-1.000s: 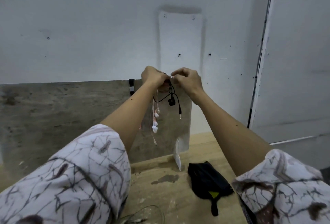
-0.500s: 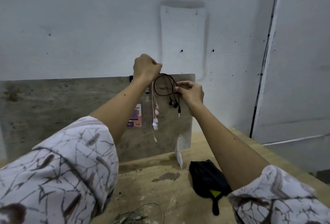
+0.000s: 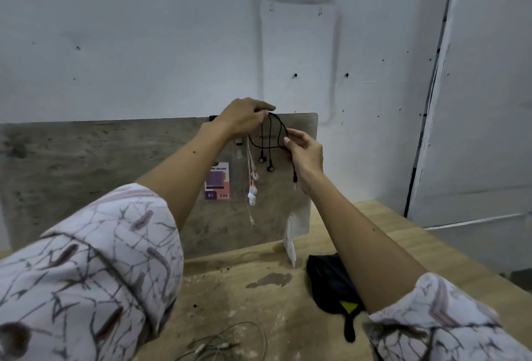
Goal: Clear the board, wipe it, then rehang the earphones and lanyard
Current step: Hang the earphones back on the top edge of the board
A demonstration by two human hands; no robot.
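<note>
Head view: our left hand (image 3: 244,119) pinches the top of the black earphones (image 3: 269,142) at the board's (image 3: 86,159) upper edge; our right hand (image 3: 305,153) pinches their cord lower down. White earphones (image 3: 252,188) and badge (image 3: 217,181) hang beside.

A rough workshop corner or utility room.
A stained, paint-flecked wooden worktop (image 3: 403,234) is standing against a bare white wall (image 3: 144,44) dotted with old screw holes, and a worn board (image 3: 86,159) is leaning along the worktop's back edge.
</note>
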